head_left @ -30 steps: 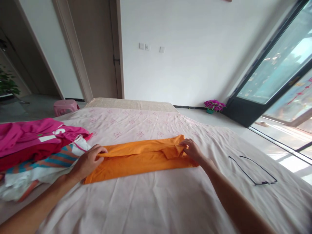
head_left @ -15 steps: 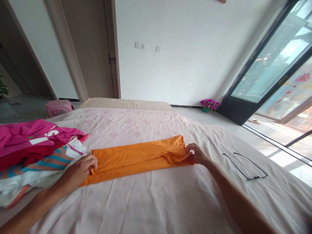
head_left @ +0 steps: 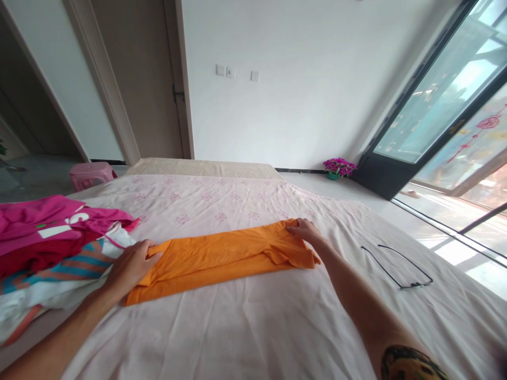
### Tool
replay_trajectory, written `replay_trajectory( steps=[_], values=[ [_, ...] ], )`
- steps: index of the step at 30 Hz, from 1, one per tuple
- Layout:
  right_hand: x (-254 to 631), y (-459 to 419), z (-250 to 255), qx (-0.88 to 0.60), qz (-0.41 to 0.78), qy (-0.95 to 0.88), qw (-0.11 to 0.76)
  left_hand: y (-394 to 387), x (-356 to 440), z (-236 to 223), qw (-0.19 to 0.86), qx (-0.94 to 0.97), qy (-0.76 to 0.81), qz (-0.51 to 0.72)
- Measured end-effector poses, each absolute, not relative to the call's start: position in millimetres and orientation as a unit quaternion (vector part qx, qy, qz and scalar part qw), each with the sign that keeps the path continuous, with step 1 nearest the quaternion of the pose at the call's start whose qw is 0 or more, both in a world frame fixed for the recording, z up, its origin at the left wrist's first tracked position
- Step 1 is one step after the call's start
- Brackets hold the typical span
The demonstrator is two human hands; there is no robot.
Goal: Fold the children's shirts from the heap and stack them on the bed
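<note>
An orange garment [head_left: 225, 258], folded into a long strip, lies across the bed in front of me; its exact kind is hidden by the folds. At its left end my left hand [head_left: 135, 264] grips the cloth, thumb on top and fingertips out of sight. My right hand [head_left: 304, 231] holds the far corner of the right end, fingers curled over the edge. Close beyond my left hand lies a heap of clothes, with a pink top [head_left: 59, 224] over a blue-and-orange striped piece [head_left: 85, 261].
A pale flowered sheet [head_left: 237, 332] covers the bed. Black-framed glasses [head_left: 412, 286] lie open at the right. Past the bed stand a pink stool [head_left: 91, 171], a pot of purple flowers [head_left: 338, 167] and a glass door [head_left: 420, 121].
The upper fold of the garment has come down toward me, covering more of the strip. My right hand has shifted from the end's middle to its far corner. The view has swung slightly right.
</note>
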State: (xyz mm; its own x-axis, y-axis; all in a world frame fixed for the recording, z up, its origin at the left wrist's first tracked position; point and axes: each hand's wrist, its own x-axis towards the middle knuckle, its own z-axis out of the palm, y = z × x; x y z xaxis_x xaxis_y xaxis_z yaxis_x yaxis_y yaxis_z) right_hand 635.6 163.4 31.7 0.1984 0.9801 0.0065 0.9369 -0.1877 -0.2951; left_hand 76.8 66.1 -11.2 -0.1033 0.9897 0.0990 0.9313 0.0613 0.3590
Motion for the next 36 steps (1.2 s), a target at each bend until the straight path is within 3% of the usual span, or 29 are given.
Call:
replay_trajectory(
  steps=[3,6,12,17,23,28,32,36],
  values=[
    [619,163,24,-0.75,0.066,-0.65,0.106,61,75,-16,0.127,0.63,0.728,0.237],
    [612,172,23,-0.738,0.044,-0.655,0.157,70,65,-14,0.121,0.611,0.723,0.299],
    [602,197,36,-0.753,0.07,-0.618,0.212,106,44,-3,-0.01,0.625,0.741,0.247],
    [598,172,40,-0.715,0.059,-0.656,0.233,88,74,-5,-0.071,0.724,0.633,0.266],
    [581,121,46,-0.546,0.199,-0.793,0.182,61,114,-6,0.022,0.814,0.532,0.232],
    [560,103,45,-0.448,0.128,-0.874,0.139,62,109,-13,0.024,0.809,0.54,0.229],
    [554,107,38,-0.486,0.129,-0.84,0.204,62,96,-16,0.002,0.802,0.546,0.243],
    [556,108,36,-0.518,0.23,-0.783,0.254,58,85,-14,-0.015,0.773,0.592,0.228]
  ],
)
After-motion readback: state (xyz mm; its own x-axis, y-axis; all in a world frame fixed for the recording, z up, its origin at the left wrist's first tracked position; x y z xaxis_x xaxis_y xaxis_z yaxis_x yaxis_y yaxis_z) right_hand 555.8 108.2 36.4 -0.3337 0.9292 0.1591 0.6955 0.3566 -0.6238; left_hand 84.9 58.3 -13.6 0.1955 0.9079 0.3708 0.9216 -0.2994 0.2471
